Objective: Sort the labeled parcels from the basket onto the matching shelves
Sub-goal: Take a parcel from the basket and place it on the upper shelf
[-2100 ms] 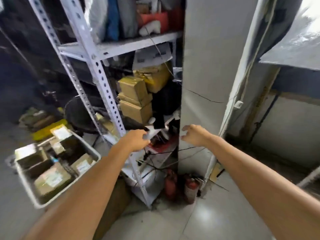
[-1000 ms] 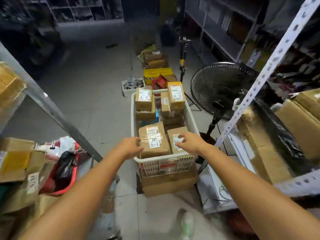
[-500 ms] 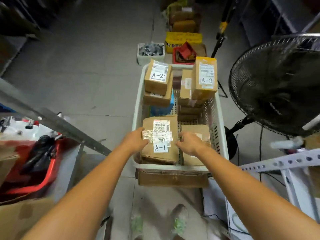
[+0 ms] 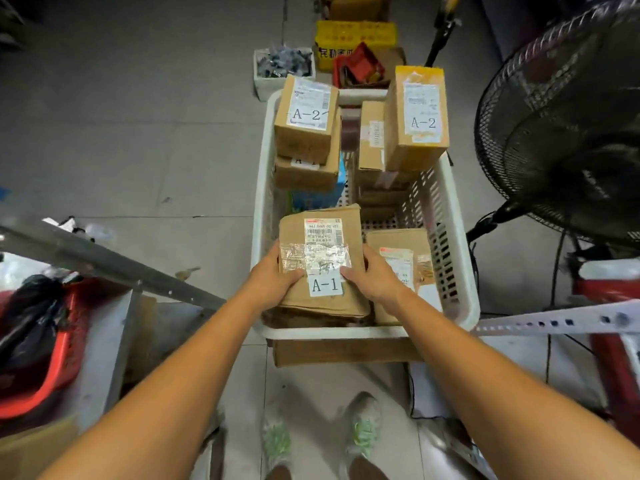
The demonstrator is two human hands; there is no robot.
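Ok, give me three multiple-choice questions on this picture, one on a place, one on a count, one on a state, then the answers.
1. The A-1 parcel lies: A at the near end of the basket; B on the floor; C on a shelf.
2. A-2 labels in plain view: A none; B two; C five.
3. The left hand and right hand: A hang free; B rest on the rim; C grip the A-1 parcel.
Answers: A, basket walls surround it; B, both at the far end; C, thumbs lie on top.

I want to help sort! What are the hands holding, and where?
The left hand and right hand grip the A-1 parcel by its opposite side edges.
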